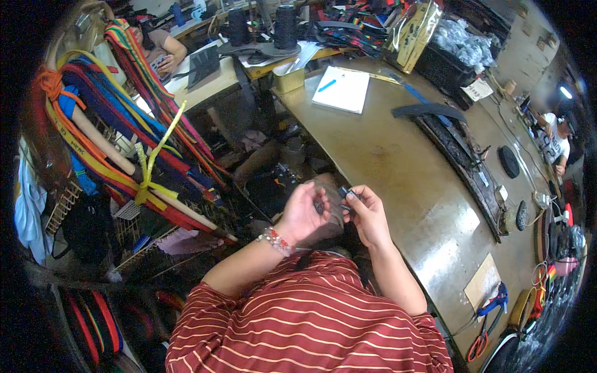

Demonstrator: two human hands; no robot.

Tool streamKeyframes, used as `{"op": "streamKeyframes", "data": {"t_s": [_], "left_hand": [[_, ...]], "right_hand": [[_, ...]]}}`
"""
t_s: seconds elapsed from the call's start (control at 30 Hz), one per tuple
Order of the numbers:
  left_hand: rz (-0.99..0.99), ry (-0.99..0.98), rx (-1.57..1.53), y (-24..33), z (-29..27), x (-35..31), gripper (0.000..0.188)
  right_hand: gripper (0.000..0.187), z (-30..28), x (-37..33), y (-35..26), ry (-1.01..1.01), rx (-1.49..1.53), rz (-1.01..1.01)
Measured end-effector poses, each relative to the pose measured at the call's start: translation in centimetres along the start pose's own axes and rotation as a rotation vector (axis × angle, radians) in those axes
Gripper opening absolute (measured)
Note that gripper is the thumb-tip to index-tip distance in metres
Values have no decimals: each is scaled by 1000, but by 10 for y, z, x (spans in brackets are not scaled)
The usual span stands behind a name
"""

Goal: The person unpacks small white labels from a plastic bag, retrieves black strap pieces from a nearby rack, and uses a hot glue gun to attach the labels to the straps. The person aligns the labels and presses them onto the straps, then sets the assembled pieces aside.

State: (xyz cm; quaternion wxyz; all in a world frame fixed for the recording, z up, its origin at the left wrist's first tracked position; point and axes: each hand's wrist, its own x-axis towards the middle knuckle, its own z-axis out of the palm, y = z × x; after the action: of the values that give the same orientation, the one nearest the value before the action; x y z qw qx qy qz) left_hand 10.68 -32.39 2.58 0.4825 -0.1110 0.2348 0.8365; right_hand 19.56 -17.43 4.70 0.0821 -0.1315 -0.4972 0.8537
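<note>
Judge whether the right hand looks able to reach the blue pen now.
Probably, by stretching: the right hand holds a small dark piece, but nothing visible blocks its way to the blue pen.

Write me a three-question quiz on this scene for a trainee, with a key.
1. Multiple choice: what lies on the white notepad?
A. a cup
B. a blue pen
C. scissors
2. True or false: the person's right hand holds a small dark piece.
3. Fill in: the bracelet is on the person's ____ wrist.

Key: 1. B; 2. true; 3. left
</note>
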Motion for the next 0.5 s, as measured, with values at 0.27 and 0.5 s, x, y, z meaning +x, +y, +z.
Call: {"op": "streamKeyframes", "data": {"t_s": [0.27,0.5], "left_hand": [[886,56,1580,11,-31,-81,24],[667,17,1684,58,-39,-151,30]], "right_hand": [[12,37,-4,15,-405,-464,216],[57,82,-5,43,-714,173,616]]}}
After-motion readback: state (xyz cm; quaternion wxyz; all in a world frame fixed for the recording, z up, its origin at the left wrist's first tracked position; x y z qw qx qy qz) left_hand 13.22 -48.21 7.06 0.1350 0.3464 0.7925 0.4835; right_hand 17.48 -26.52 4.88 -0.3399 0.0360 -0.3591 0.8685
